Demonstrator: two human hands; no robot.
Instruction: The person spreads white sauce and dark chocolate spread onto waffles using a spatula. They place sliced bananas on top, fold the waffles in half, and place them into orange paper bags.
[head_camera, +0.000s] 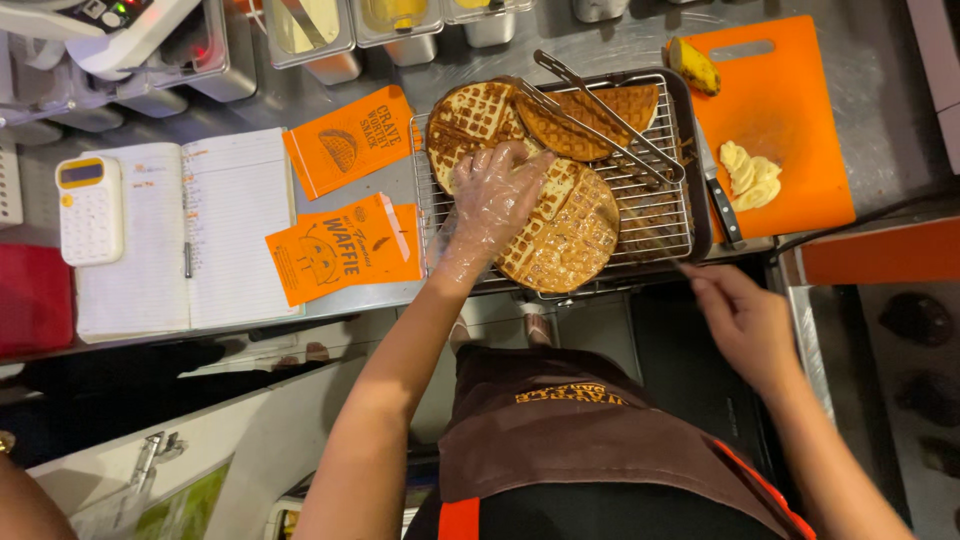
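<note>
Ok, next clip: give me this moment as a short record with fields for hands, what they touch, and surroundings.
left hand: left hand in a clear plastic glove, resting on the round waffles
right hand: right hand bare, by the counter edge; seems to pinch something thin, unclear what
rack: wire rack holds the waffles and metal tongs
board: orange cutting board with banana slices; knife at its left edge
left side: orange paper sleeves, open notebook, white calculator

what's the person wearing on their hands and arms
The left hand wears a thin, clear, crinkly disposable plastic glove that ends loosely at the wrist. The right hand is bare, with no glove. Both forearms are uncovered: no sleeves, watch or bands show.
</note>
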